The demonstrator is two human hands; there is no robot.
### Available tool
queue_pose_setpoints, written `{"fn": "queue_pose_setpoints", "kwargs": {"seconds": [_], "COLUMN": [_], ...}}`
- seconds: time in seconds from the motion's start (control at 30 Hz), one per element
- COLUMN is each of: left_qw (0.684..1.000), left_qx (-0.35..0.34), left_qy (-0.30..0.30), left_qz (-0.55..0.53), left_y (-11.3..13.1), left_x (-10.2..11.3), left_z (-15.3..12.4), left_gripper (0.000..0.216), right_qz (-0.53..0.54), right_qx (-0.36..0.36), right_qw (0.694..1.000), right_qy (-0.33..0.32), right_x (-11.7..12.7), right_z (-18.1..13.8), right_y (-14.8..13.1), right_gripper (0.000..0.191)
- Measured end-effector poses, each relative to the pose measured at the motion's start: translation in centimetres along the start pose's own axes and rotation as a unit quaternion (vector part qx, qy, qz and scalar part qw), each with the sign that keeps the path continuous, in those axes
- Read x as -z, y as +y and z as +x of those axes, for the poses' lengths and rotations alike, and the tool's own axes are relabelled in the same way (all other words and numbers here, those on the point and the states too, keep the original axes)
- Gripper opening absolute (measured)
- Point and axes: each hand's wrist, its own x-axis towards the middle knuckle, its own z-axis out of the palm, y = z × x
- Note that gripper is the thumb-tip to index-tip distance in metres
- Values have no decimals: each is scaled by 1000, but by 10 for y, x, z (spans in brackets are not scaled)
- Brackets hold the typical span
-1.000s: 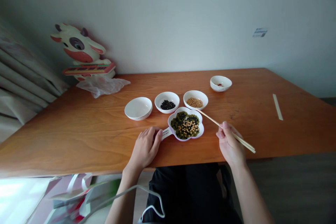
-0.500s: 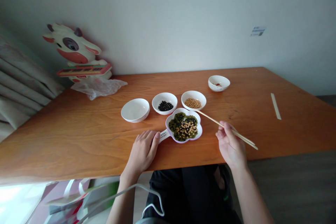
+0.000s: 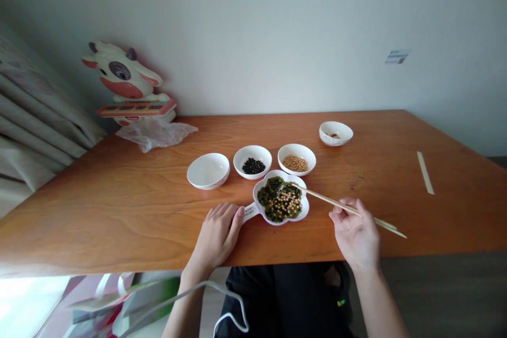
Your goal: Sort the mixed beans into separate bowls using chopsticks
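A flower-shaped white dish [image 3: 304,210] with mixed green, black and tan beans sits near the table's front edge. My left hand [image 3: 217,235] lies flat beside it, fingers stretched, fingertips at the dish's short handle [image 3: 250,212]. My right hand [image 3: 356,235] grips a pair of wooden chopsticks [image 3: 336,203]; their tips reach over the dish's right rim. Behind the dish stand three white bowls: an empty bowl [image 3: 208,170], a bowl of black beans [image 3: 252,161] and a bowl of tan beans [image 3: 297,159].
A fourth small bowl [image 3: 335,133] with a few red bits stands farther back right. A paper chopstick sleeve [image 3: 425,179] lies at the right. A cow-shaped toy [image 3: 127,84] and crumpled clear plastic [image 3: 156,132] sit at the back left against the wall. The wooden table [image 3: 119,206] spans the view.
The chopstick tips have moved from beside the tan-bean bowl down to the mixed dish's right rim, and my right hand has shifted slightly right. My left hand has stayed at the handle.
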Motion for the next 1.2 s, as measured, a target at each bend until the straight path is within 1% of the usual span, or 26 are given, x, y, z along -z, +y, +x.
{"fn": "queue_pose_setpoints", "kwargs": {"seconds": [0.1, 0.4, 0.9, 1.2], "left_qw": [1000, 1000, 1000, 1000], "left_qx": [3, 0, -7, -12], "left_qy": [-2, -13, 3, 6], "left_qz": [0, 5, 18, 20], "left_y": [0, -1, 0, 1], "left_x": [0, 0, 0, 1], "left_z": [1, 1, 1, 2], "left_gripper": [35, 34, 36, 36], "right_qz": [-2, -6, -22, -23], "right_qx": [0, 8, 24, 34], "right_qw": [1000, 1000, 999, 999], "right_qy": [3, 17, 13, 19], "right_x": [0, 2, 6, 3], "right_z": [-1, -2, 0, 0], "right_y": [0, 1, 3, 3], "right_gripper": [26, 27, 27, 27]}}
